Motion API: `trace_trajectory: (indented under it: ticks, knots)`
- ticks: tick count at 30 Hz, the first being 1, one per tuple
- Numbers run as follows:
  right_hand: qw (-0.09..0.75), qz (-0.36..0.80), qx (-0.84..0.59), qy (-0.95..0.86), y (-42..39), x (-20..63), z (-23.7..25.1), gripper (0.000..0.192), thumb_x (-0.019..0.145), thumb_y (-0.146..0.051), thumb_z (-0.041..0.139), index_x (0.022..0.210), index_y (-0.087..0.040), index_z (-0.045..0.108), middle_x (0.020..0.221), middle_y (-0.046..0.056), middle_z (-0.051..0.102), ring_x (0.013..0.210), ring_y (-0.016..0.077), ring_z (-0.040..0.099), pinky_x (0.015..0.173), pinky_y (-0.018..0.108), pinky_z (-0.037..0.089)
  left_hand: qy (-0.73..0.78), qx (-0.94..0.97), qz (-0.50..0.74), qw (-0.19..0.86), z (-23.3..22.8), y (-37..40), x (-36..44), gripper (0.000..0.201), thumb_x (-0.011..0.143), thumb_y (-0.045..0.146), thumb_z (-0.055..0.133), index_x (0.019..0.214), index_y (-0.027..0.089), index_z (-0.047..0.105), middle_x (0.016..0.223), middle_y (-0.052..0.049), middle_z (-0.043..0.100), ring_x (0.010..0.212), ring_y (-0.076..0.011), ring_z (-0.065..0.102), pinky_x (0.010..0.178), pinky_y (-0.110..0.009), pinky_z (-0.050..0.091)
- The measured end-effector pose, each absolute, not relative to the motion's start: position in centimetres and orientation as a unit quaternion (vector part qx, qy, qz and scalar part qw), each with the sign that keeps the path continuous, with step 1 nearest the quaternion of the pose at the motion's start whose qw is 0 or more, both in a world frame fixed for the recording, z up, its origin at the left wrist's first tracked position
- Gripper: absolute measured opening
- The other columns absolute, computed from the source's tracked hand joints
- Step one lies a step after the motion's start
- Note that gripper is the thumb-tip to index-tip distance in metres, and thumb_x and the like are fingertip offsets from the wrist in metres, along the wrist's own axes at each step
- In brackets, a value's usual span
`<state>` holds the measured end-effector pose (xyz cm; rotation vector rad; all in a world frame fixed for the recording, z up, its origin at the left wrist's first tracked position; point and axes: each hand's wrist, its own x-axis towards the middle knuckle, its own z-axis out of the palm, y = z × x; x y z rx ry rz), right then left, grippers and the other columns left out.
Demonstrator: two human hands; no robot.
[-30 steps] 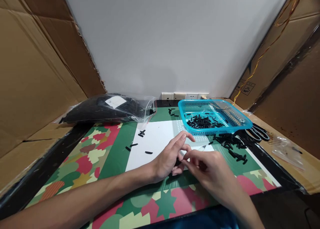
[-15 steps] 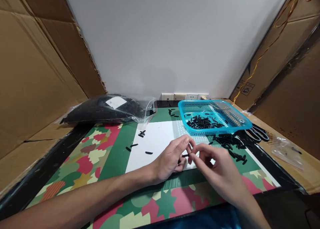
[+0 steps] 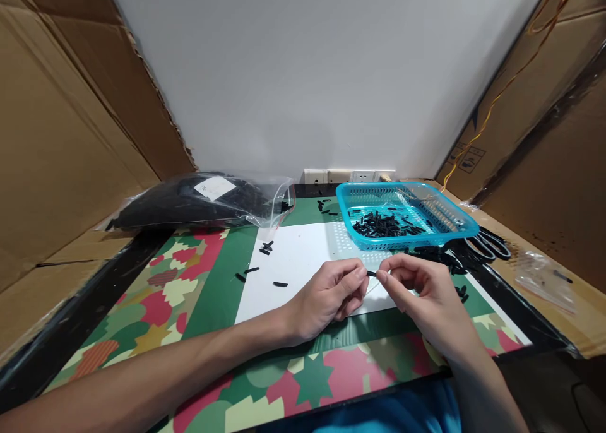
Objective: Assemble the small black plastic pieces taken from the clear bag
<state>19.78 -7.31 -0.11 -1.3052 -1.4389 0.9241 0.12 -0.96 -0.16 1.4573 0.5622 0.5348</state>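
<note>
We list: clear bag of black parts [image 3: 199, 201], rear left; blue basket [image 3: 449, 221], rear right; scissors [image 3: 490, 245] beside it; white sheet [image 3: 298, 262] on the patterned worktop [image 3: 156, 294].

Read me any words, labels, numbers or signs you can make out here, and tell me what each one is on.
No text can be read.
White label on the plastic bag of black parts: print too small to read.
Black printed handling symbols on the cardboard box at right: small pictograms, too blurred to make out any words.
Blue basket, patterned mat, white sheet: no lettering visible.
</note>
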Motion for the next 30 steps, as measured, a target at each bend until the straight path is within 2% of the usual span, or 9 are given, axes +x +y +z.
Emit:
trace_trajectory:
  ticks: [6,19,27,30]
  knots:
    - [0.46,0.418,-0.512,-0.593,-7.38,19.76,-0.06,0.03,0.105,-0.048,0.062,0.095,-0.021,0.064,0.063,-0.006,0.046,0.058,0.0117,0.041,0.053,0.025,0.029,0.244,0.626,0.247,0.698,-0.2,-0.87,0.26,0.047,0.107,0.053,0.045,0.078,0.018,0.054,0.056,0.005,0.046,0.047,-0.0071,0.035,0.046,-0.02,0.026]
    - [0.451,0.38,-0.53,-0.609,-7.36,19.61,0.29,0.029,0.106,-0.047,0.06,0.096,-0.02,0.067,0.064,-0.004,0.051,0.059,0.013,0.045,0.053,0.024,0.035,0.242,0.613,0.247,0.71,-0.58,-0.72,0.13,0.047,0.105,0.056,0.048,0.08,0.017,0.057,0.059,0.003,0.051,0.049,-0.0076,0.038,0.045,-0.019,0.025]
    - [0.453,0.388,-0.514,-0.616,-7.39,19.52,0.44,0.03,0.107,-0.045,0.059,0.09,-0.02,0.065,0.065,-0.004,0.053,0.06,0.0126,0.048,0.055,0.024,0.037,0.236,0.616,0.25,0.709,-0.78,-0.59,0.14,0.049,0.105,0.056,0.048,0.077,0.017,0.055,0.057,0.003,0.05,0.049,-0.0077,0.038,0.046,-0.02,0.024]
    - [0.457,0.394,-0.513,-0.61,-7.41,19.5,0.42,0.027,0.107,-0.045,0.059,0.095,-0.021,0.064,0.064,-0.005,0.051,0.059,0.0124,0.046,0.055,0.024,0.037,0.228,0.618,0.248,0.71,-0.8,-0.6,0.14,0.048,0.105,0.055,0.048,0.077,0.017,0.055,0.057,0.003,0.051,0.048,-0.0074,0.037,0.046,-0.02,0.024]
